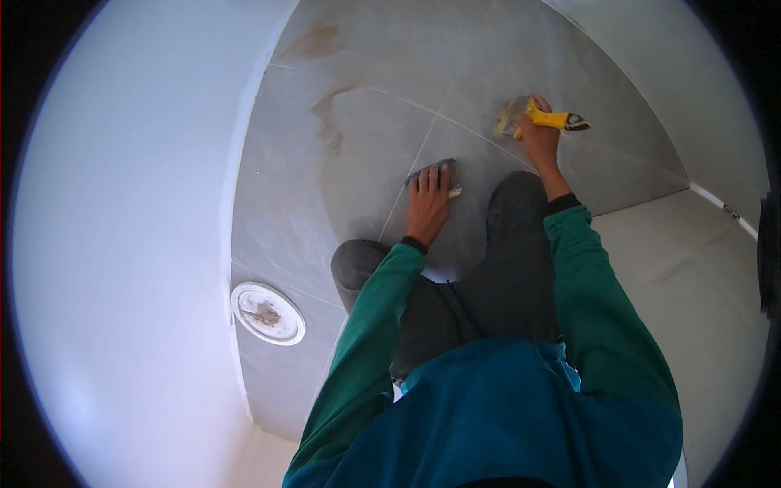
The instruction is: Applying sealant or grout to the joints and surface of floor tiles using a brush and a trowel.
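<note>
A white round lid (pixel 268 312) lies on the grey tiled floor (pixel 366 146) by the wall. The left hand (pixel 428 202) presses flat, fingers spread, on a dark scraper (pixel 438 169). Farther off, the right hand (pixel 538 134) grips a yellow-handled putty knife (pixel 547 119), blade on the tile.

Grey floor tiles (pixel 366 146): smooth, slight sheen, brown rough smears. Scraper (pixel 543 119): glossy yellow plastic handle, dull metal blade. White wall (pixel 122 244): smooth, matt. Green sleeves (pixel 370 325): soft cloth.
</note>
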A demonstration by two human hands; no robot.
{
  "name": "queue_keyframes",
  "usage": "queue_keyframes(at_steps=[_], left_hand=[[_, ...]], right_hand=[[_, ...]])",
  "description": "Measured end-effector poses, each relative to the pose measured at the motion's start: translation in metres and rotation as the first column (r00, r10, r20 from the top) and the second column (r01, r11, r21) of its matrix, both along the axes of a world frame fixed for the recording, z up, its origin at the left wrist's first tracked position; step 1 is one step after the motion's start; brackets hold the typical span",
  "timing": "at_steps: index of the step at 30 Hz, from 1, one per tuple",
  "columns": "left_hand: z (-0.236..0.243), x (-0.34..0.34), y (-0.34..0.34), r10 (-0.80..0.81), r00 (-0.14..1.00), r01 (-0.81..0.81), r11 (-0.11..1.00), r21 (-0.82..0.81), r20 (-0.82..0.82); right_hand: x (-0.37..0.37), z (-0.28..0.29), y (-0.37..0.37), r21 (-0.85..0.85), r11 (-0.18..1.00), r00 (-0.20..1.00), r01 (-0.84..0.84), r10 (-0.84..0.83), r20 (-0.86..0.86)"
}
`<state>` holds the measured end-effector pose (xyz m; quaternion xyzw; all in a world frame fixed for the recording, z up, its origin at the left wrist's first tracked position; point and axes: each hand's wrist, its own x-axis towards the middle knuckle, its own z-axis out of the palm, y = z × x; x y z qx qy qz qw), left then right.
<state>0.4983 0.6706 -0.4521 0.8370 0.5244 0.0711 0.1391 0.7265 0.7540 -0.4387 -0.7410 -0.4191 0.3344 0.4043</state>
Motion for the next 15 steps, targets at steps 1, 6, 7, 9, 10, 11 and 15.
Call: queue_keyframes(at_steps=[1,6,7,9,10,11,15], left_hand=[[-0.005,0.010,0.009,-0.004,1.000,0.004,1.000,0.020,0.017],[-0.019,-0.009,0.075,0.300,0.943,-0.296,0.954,0.050,-0.146],[-0.017,-0.032,0.092,0.448,0.864,-0.456,0.890,0.021,-0.230],[-0.001,-0.067,0.119,0.399,0.909,-0.401,0.916,0.006,-0.120],[0.005,-0.083,0.122,0.377,0.926,-0.376,0.926,0.023,-0.035],[0.013,-0.107,0.115,0.359,0.933,-0.360,0.932,0.048,0.031],[0.069,-0.167,0.048,0.507,0.816,-0.501,0.860,-0.099,0.277]], right_hand=[[0.007,0.004,-0.004,-0.027,0.999,1.000,0.024,-0.023,0.018],[0.069,-0.017,-0.018,-0.165,0.986,0.888,0.013,0.065,0.455],[0.071,-0.012,-0.008,-0.233,0.969,0.881,0.086,0.035,0.472],[0.089,-0.023,0.015,-0.295,0.926,0.847,0.236,-0.047,0.530],[0.095,-0.029,0.030,-0.360,0.849,0.787,0.388,-0.102,0.609],[0.068,-0.032,0.046,-0.342,0.874,0.736,0.345,-0.026,0.677],[-0.122,-0.034,0.095,-0.275,0.959,0.746,0.071,0.132,0.652]])
